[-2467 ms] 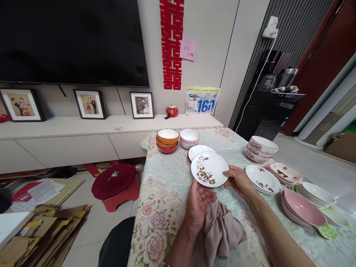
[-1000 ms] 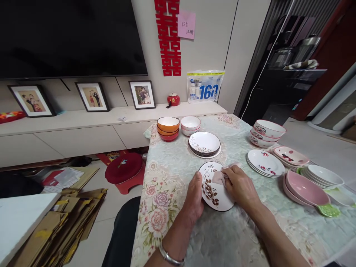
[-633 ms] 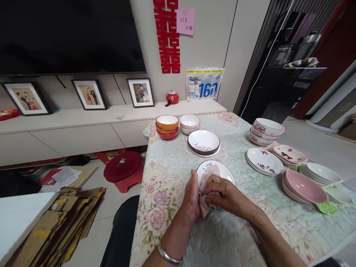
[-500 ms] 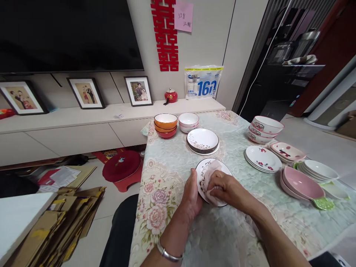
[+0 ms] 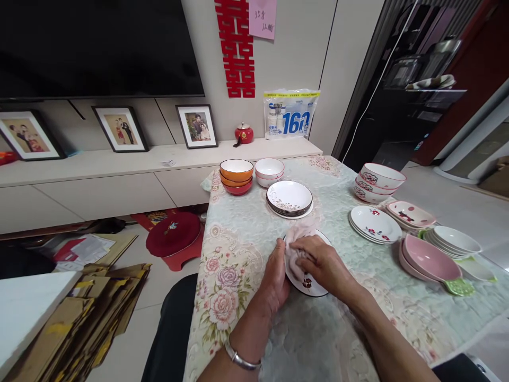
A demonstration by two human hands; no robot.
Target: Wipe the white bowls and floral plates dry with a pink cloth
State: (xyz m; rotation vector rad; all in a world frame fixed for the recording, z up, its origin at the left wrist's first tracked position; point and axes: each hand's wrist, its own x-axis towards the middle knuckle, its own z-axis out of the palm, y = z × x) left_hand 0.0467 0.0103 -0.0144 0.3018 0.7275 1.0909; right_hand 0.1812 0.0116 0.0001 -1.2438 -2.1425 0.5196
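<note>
Over the near part of the table, a white plate (image 5: 318,288) with a dark rim and brown flower print is held by its left edge in my left hand (image 5: 275,276), thumb along the rim. My right hand (image 5: 324,260) is closed on a crumpled pale pink cloth (image 5: 295,249), pressed on the plate's upper left. The cloth covers part of the print. Just beyond sits a stack of similar dark-rimmed plates (image 5: 289,196).
Orange and red bowls (image 5: 237,172) and white bowls (image 5: 269,170) stand at the far left of the tablecloth (image 5: 238,239). On the right are flowered plates (image 5: 376,223), patterned bowls (image 5: 379,178) and pink leaf-shaped dishes (image 5: 431,258). A red stool (image 5: 175,236) is left of the table.
My right hand has slid the cloth up and left across the plate, uncovering brown flowers near its lower edge. My left hand keeps its hold on the rim.
</note>
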